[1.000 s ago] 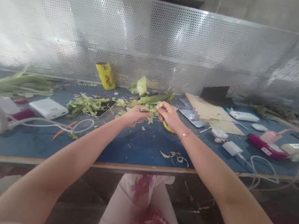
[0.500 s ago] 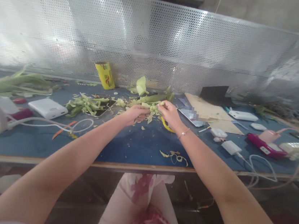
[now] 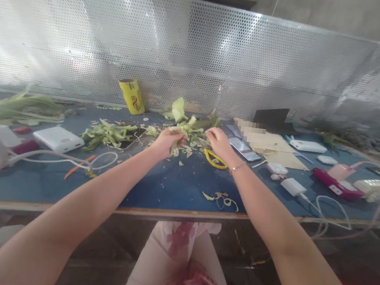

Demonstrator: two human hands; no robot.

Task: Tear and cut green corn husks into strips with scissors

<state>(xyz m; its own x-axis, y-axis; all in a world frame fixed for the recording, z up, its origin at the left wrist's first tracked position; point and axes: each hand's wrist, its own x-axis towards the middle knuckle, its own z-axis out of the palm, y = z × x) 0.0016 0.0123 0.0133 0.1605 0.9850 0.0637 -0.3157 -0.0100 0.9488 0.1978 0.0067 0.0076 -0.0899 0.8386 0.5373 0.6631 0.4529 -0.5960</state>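
Observation:
My left hand (image 3: 170, 143) is closed round a pale green leafy stalk (image 3: 188, 126), whose cut-looking end points up and to the right. Just right of it, my right hand (image 3: 218, 140) hovers with thumb and fingertips drawn together; whatever is between them is too small to make out. Under and between both hands lie pale green leaf scraps (image 3: 187, 150). Below the right hand rests a yellow loop-shaped handle (image 3: 216, 159). Behind the hands is a larger upright pale leaf (image 3: 178, 108).
Trimmed greens (image 3: 109, 135) are piled on the left, with long leaves (image 3: 21, 108) beyond. A yellow can-like tube (image 3: 132, 96) stands tilted by the perforated metal screen (image 3: 200, 60). A phone (image 3: 244, 149), cardboard (image 3: 273, 143), white charger (image 3: 293, 187) and cables lie right.
My right hand has moved apart from the stalk, slightly up and right. The stalk's end now shows raised at my left hand, and the yellow handle is more exposed.

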